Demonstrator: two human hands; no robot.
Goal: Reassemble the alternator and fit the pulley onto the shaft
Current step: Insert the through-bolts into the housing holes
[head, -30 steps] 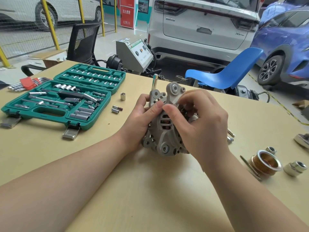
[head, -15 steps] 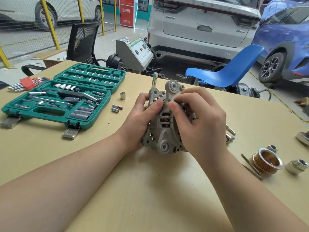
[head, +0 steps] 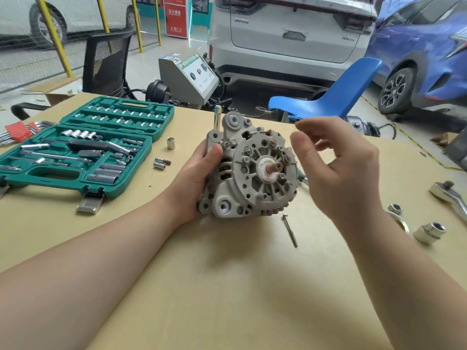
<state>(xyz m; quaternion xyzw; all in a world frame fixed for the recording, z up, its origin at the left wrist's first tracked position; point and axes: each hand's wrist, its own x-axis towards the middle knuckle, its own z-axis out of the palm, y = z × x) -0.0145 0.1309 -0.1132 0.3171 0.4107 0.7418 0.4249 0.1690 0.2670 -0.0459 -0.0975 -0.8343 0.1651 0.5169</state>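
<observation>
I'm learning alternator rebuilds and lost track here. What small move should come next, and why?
Probably the free right hand should reach down for the long bolt lying on the table just in front of the alternator. The left hand already steadies the housing upright, and the right holds nothing.

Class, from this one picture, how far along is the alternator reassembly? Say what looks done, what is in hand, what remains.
Done: the two housing halves of the alternator sit closed together. In hand: the left hand grips it upright on the table; the right hand hovers beside it, holding nothing. Left: a long bolt lies loose on the table, and the shaft is bare, with no pulley visible.
</observation>
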